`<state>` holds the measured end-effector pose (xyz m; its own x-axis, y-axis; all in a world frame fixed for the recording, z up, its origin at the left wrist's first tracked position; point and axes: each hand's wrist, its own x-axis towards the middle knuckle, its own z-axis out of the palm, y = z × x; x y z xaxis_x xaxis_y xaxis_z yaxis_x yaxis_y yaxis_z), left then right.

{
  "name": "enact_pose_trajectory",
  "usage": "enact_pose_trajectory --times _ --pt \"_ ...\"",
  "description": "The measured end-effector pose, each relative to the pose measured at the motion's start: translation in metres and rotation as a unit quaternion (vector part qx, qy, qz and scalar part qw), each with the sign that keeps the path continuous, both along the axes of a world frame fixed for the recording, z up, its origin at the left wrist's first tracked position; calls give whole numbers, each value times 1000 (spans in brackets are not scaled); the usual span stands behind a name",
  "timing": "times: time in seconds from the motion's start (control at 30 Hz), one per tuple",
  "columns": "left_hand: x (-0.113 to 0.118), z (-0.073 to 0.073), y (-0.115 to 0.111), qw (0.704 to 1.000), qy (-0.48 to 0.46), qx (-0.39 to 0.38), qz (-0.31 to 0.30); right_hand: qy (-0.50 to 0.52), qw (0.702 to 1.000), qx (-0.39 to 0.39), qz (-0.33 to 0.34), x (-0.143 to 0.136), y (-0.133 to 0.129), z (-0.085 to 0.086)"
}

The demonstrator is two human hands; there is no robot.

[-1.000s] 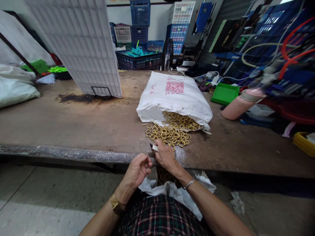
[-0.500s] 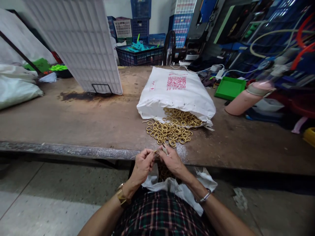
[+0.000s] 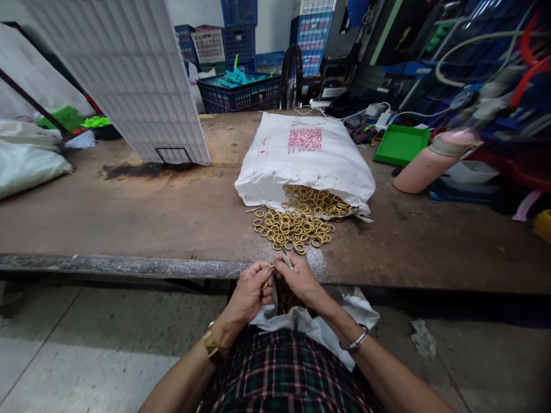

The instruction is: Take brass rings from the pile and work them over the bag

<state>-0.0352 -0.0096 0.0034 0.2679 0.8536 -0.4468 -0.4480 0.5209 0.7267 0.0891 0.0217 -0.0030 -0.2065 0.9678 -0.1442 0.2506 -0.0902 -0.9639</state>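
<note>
At the table's front edge my two hands meet, fingertips almost touching. My left hand (image 3: 253,289) is closed in a pinch on a gold-coloured ring (image 3: 266,283), mostly hidden by the fingers. My right hand (image 3: 301,281) is closed around a small blade-like tool (image 3: 287,260); its pale body and dark tip poke out above the fingers. Just beyond lies a pile of gold rings (image 3: 293,228), spilling from the mouth of a white woven sack (image 3: 267,155) with red print. Below my hands, an open white bag (image 3: 316,330) on my lap holds more rings.
A white ribbed panel (image 3: 129,74) stands tilted at the left on the brown table (image 3: 129,223). To the right are a green tray (image 3: 400,143) and a leaning pink bottle (image 3: 419,169). Crates, including a dark blue crate (image 3: 236,97), stand behind.
The view has shifted slightly. My left fingers have turned a little, so part of the ring shows below them. My right hand keeps its hold on the tool.
</note>
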Motion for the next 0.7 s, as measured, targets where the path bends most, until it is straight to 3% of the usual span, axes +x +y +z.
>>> enact_pose_trajectory --times 0.13,0.23,0.4,0.7 --pt "2 -2 -1 1000 -22 9 3 -20 1000 20 4 3 1 -2" --pt "2 -3 -2 1000 -28 10 4 -102 992 73 1 7 -1 -4" --pt "0 -3 -1 999 -16 24 21 -280 944 155 81 10 -9 -7" --pt "2 -7 -1 998 19 56 34 -378 905 144 134 6 -11 -3"
